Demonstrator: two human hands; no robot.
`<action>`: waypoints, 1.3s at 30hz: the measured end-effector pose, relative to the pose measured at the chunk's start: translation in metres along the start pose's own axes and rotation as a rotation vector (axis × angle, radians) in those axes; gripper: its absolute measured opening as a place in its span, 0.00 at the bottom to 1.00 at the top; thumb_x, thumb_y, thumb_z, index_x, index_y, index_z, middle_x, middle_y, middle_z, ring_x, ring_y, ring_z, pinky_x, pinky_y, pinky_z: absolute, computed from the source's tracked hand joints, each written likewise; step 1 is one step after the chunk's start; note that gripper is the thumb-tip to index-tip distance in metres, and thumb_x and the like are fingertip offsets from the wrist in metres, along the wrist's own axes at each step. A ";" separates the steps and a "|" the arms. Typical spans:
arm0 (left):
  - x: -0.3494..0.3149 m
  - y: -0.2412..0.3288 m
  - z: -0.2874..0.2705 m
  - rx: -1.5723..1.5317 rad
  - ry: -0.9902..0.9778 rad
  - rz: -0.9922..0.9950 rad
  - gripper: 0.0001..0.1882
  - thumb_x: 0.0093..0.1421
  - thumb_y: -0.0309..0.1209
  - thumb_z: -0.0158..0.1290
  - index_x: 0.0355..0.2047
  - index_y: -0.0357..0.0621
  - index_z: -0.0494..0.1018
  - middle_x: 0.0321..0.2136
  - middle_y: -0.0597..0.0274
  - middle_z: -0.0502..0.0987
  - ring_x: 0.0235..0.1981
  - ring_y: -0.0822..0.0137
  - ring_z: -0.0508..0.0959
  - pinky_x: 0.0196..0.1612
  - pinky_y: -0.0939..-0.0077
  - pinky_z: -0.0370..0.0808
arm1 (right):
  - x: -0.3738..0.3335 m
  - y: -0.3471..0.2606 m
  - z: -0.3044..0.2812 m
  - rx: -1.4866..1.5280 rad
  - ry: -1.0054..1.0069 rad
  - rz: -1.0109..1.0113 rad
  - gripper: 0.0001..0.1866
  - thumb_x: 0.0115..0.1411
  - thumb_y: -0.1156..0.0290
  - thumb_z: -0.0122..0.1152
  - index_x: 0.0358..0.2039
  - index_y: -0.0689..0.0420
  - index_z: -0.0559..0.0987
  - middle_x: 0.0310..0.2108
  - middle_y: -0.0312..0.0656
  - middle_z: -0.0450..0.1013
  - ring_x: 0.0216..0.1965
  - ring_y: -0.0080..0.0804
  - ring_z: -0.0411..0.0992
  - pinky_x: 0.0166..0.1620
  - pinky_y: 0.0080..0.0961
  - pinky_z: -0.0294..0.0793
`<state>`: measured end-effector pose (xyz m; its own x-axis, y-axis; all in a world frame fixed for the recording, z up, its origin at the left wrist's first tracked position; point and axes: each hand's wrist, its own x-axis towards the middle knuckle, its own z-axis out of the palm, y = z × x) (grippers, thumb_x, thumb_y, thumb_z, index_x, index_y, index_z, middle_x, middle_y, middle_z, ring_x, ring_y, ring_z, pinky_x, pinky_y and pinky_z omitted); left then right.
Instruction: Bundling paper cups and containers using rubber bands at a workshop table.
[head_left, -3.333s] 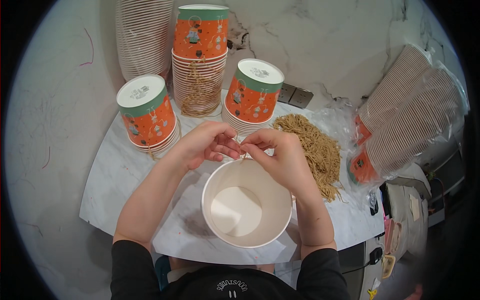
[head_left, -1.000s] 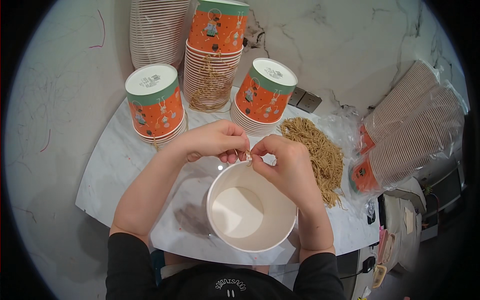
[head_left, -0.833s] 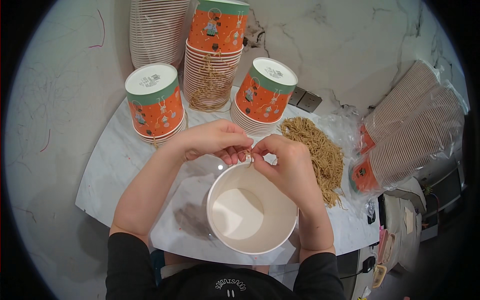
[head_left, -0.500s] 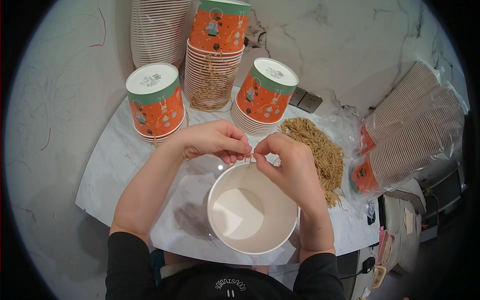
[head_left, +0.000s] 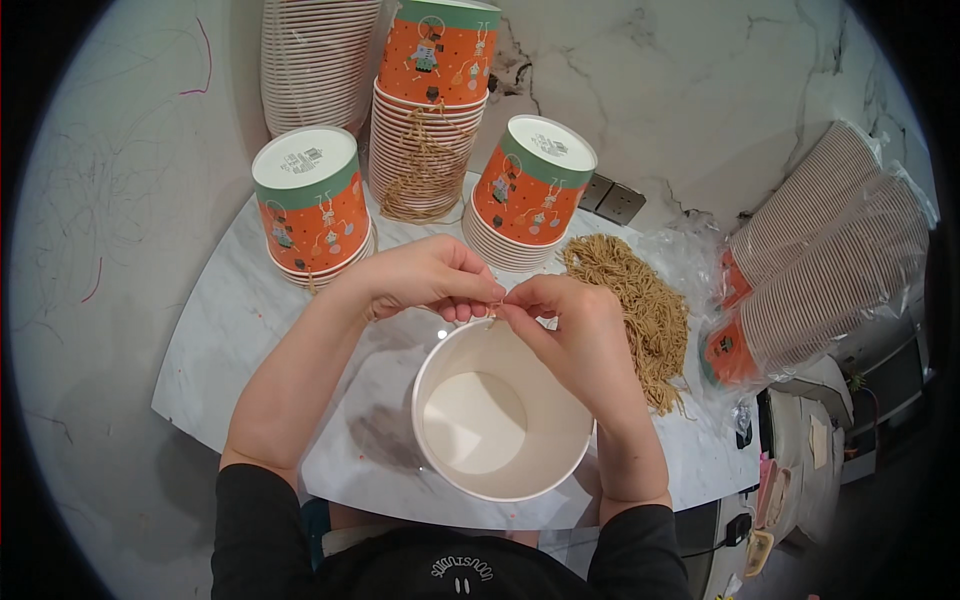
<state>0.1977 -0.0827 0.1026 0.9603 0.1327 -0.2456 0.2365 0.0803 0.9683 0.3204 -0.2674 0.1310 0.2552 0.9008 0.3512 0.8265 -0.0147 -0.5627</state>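
A large white-lined paper bucket [head_left: 555, 420] stands mouth up in front of me, with nothing inside that I can see. Just over its far rim, my left hand [head_left: 435, 277] and my right hand [head_left: 572, 318] meet fingertip to fingertip. Both pinch a thin tan cord [head_left: 491, 323], whose short end hangs at the rim. Whether the cord passes through a hole there is too small to tell. To the right of my right hand lies a heap of the same tan cords [head_left: 650, 325].
Upturned orange-and-green buckets stand nested in a left stack [head_left: 315, 215], a tall middle stack [head_left: 430, 140] draped with cords, and a right stack [head_left: 530, 190]. Plastic-wrapped bucket stacks [head_left: 840, 280] lean at the right. A wall socket [head_left: 612, 202] sits behind the marbled table [head_left: 230, 350].
The bucket has shifted very slightly away from me. My right fingertips have moved a little left and up, closer against the left ones, still pinching the cord.
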 end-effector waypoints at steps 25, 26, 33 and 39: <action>0.007 -0.005 0.005 -0.049 0.049 -0.064 0.09 0.63 0.32 0.57 0.30 0.38 0.80 0.22 0.66 0.79 0.20 0.79 0.76 0.24 0.87 0.72 | 0.003 0.009 0.007 -0.337 0.069 -0.317 0.08 0.51 0.70 0.66 0.28 0.58 0.76 0.25 0.41 0.72 0.29 0.41 0.75 0.32 0.37 0.75; 0.008 -0.006 0.006 -0.049 0.047 -0.064 0.09 0.63 0.32 0.57 0.30 0.38 0.80 0.22 0.66 0.79 0.20 0.79 0.76 0.24 0.87 0.72 | 0.003 0.007 0.005 -0.343 0.036 -0.293 0.08 0.51 0.70 0.66 0.28 0.58 0.76 0.25 0.42 0.72 0.29 0.41 0.76 0.32 0.37 0.75; 0.003 -0.003 0.003 -0.028 0.051 -0.042 0.11 0.63 0.36 0.60 0.30 0.41 0.79 0.24 0.68 0.79 0.22 0.80 0.77 0.26 0.88 0.75 | 0.001 -0.007 -0.017 -0.147 -0.087 -0.155 0.13 0.51 0.65 0.70 0.28 0.59 0.76 0.28 0.42 0.75 0.30 0.43 0.77 0.33 0.37 0.75; 0.001 0.001 0.004 -0.046 0.049 -0.036 0.11 0.63 0.36 0.60 0.31 0.41 0.80 0.24 0.69 0.78 0.21 0.81 0.76 0.27 0.89 0.75 | 0.001 0.001 -0.003 -0.189 -0.002 -0.196 0.10 0.53 0.66 0.70 0.30 0.58 0.80 0.27 0.41 0.76 0.30 0.42 0.77 0.32 0.35 0.75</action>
<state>0.2000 -0.0868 0.1033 0.9425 0.1772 -0.2833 0.2627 0.1308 0.9560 0.3232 -0.2681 0.1329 0.0803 0.8954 0.4379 0.9390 0.0795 -0.3347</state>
